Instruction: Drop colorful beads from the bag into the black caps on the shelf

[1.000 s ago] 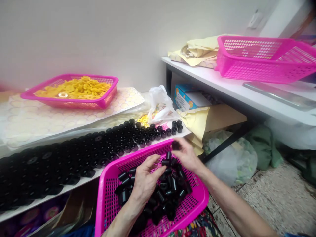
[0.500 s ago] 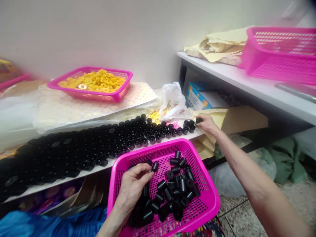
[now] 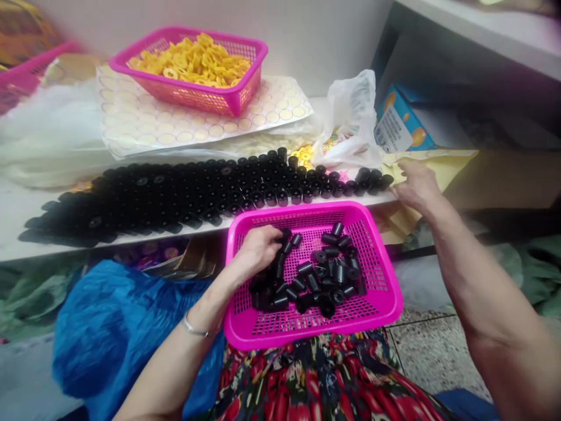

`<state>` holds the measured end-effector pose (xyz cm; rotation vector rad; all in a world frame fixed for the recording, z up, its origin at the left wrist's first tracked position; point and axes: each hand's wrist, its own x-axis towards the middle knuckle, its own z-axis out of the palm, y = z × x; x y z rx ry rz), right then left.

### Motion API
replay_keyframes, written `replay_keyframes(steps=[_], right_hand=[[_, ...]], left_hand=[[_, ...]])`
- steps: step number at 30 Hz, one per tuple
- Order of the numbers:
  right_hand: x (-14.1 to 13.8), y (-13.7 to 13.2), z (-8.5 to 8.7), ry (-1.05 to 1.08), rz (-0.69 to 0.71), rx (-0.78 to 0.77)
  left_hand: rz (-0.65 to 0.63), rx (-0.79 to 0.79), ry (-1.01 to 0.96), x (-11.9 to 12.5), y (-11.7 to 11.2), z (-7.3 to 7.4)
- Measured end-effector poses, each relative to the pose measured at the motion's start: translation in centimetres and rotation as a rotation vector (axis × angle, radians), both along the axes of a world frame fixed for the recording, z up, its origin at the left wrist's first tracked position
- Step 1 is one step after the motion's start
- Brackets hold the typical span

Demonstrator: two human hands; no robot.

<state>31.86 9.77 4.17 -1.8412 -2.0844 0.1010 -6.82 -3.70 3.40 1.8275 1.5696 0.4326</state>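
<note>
Left fingers (image 3: 270, 234) curl at a half-hidden black cylinder (image 3: 286, 233), right fingers (image 3: 408, 169) blur; I cannot tell either's grip.

Upper limbs: the left hand (image 3: 258, 248) and right hand (image 3: 416, 186) are ungloved. The left forearm (image 3: 170, 365) and right forearm (image 3: 486, 280) are bare along their visible length, each broadening from wrist to elbow. Left-arm fitting: one slim, silver-coloured bracelet (image 3: 193, 328), smooth and curved, seated above the wrist. Lap covering: a loose printed garment (image 3: 307, 380) with soft folds; dark ground, elongated red patches, smaller cream and green marks. Garment type is indeterminate.
</note>
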Motion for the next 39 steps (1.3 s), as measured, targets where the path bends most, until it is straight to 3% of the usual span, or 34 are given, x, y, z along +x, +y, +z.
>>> replay_keyframes(steps=[2, 4, 8, 12, 15, 19, 25, 27, 29, 32, 34, 35, 39], right_hand=[[-1.8, -2.5, 0.4, 0.068, 0.008, 0.147], [-4.6, -5.6, 0.4, 0.188, 0.129, 0.129], [-10.6, -10.8, 0.0, 0.190, 0.536, -0.229], [-14.0, -13.1, -0.6, -0.077, 0.752, -0.445], [-15.0, -13.3, -1.0, -0.190, 0.773, -0.485], [-16.2, -12.7, -1.3, -0.215, 0.662, -0.555], [-17.2, -11.5, -2.0, -0.181, 0.584, -0.577], [-16.8, -11.1, -2.2, -0.018, 0.549, -0.565], [-15.9, -10.9, -2.2, 0.289, 0.440, -0.599], [-14.6, -11.6, -1.8, 0.941, 0.244, -0.733], [-14.0, -12.7, -1.4, 1.333, 0.170, -0.794], [-13.8, -13.3, -1.2, 1.474, 0.155, -0.798], [-13.7, -15.3, -0.5, 1.687, 0.126, -0.713]], left_hand=[[-0.182, 0.082, 0.186, 1.3, 1.2, 0.1], [-0.322, 0.136, 0.377, 3.1, 2.1, 0.1], [-0.439, 0.159, 0.570, 6.4, 2.5, -1.0], [-0.474, 0.148, 0.584, 7.0, 2.2, -2.2], [-0.518, 0.125, 0.583, 6.3, 2.3, -2.1], [-0.563, 0.113, 0.578, 5.8, 2.3, -1.8], [-0.509, 0.103, 0.547, 5.7, 1.8, -2.3], [-0.493, 0.125, 0.523, 5.4, 1.7, -2.4], [-0.451, 0.140, 0.409, 4.9, 1.5, -2.3], [-0.199, 0.040, -0.179, 4.4, 0.9, -1.5], [-0.005, -0.096, -0.598, 4.3, 0.2, -0.6], [0.057, -0.159, -0.716, 4.4, -0.3, 0.0], [0.149, -0.303, -0.880, 4.9, -1.8, 1.7]])
